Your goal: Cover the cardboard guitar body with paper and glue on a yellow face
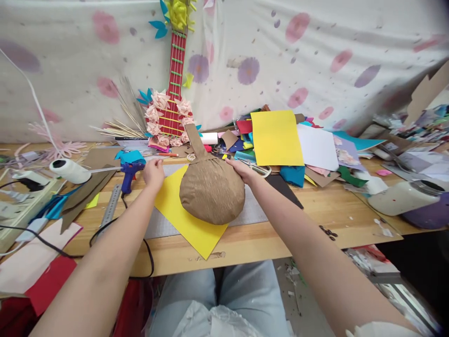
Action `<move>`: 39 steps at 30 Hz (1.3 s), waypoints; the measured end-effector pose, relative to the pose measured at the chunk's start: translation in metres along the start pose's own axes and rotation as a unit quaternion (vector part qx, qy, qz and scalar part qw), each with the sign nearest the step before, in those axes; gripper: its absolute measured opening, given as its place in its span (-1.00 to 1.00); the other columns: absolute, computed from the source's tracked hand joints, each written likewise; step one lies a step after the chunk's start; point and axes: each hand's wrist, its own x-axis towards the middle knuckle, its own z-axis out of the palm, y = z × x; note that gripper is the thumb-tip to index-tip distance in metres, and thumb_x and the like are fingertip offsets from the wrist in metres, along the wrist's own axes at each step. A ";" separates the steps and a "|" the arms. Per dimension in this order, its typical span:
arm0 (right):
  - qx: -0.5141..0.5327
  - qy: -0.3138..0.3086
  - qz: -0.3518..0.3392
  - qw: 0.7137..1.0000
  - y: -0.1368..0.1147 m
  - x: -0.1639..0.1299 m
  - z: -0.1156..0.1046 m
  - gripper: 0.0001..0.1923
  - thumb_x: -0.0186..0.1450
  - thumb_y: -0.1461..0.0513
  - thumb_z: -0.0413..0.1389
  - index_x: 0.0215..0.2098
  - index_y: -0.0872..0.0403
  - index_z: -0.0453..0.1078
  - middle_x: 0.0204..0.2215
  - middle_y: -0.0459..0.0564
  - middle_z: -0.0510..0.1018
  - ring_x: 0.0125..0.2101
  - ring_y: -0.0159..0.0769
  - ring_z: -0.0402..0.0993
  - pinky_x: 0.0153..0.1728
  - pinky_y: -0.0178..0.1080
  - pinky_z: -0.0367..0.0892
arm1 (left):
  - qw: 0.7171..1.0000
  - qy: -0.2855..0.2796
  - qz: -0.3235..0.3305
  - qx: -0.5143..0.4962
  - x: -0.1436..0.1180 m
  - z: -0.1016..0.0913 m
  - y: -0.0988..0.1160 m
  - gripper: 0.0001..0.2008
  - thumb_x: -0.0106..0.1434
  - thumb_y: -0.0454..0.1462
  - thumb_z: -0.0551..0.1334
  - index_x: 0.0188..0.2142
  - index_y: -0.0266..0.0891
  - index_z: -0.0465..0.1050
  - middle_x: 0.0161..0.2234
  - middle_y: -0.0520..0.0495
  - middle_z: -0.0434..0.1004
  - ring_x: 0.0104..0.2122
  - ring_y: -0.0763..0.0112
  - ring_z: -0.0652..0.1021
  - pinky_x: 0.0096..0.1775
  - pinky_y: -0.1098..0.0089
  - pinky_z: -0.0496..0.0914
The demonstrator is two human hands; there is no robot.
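A rounded body wrapped in crinkled brown paper, with a flat cardboard neck, forms a lute-like craft piece [212,192] in the middle of the bench. My right hand [242,171] grips its upper right edge, fingers partly hidden behind it. Beneath the piece lies a yellow sheet [199,241], set cornerwise on a grey cutting mat [159,227]. My left hand [154,174] is closed above the sheet's left corner, apart from the craft piece; whatever its fingertips hold is too small to make out. Just left of that hand is a blue glue gun [129,175] with a glue stick in its back.
A red decorated paper guitar [172,89] leans against the curtain. Scissors [259,169] and coloured sheets, one yellow [278,138], pile up at the back right. Left are a ruler [111,204], a thread cone [70,171] and cables; a white bottle [405,197] lies right.
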 end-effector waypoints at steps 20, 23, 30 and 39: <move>-0.144 0.025 -0.178 0.973 0.042 0.017 0.043 -0.55 0.26 -0.05 -0.06 -0.07 0.07 0.33 -0.08 0.08 0.47 -0.06 -0.27 0.39 0.01 -0.15 0.23 | 0.919 -0.058 -0.179 -0.346 -0.036 0.025 -0.040 -0.85 0.28 -0.23 0.00 -0.18 -0.20 0.19 -0.05 -0.22 0.44 -0.04 0.36 0.48 0.04 0.29 0.29; -0.176 -0.030 -0.181 0.967 0.048 -0.007 0.032 -0.47 0.24 -0.10 -0.06 0.05 -0.01 0.24 0.01 0.06 0.41 0.03 -0.26 0.32 0.09 -0.11 0.14 | 0.924 -0.089 -0.167 -0.331 -0.033 0.028 -0.039 -0.79 0.29 -0.23 -0.03 -0.10 -0.21 0.16 0.03 -0.24 0.38 0.00 0.41 0.45 0.05 0.34 0.28; -0.315 -0.069 -0.211 0.923 0.060 -0.031 0.023 -0.15 0.04 -0.11 0.18 0.21 0.00 0.09 0.18 0.11 0.20 0.17 -0.10 0.13 0.17 -0.04 0.02 | 0.928 -0.144 -0.145 -0.311 -0.025 0.029 -0.033 -0.74 0.30 -0.23 -0.04 -0.03 -0.21 0.16 0.05 -0.21 0.37 0.03 0.45 0.42 0.02 0.38 0.31; -0.316 -0.046 -0.222 0.921 0.064 -0.031 0.023 -0.24 0.10 -0.10 0.13 0.18 0.03 0.13 0.14 0.13 0.26 0.13 -0.13 0.19 0.15 -0.06 0.06 | 0.886 -0.124 -0.172 -0.413 -0.023 0.017 -0.040 -0.83 0.19 -0.29 0.02 -0.23 -0.25 0.30 -0.13 -0.20 0.48 -0.08 0.37 0.50 0.00 0.27 0.34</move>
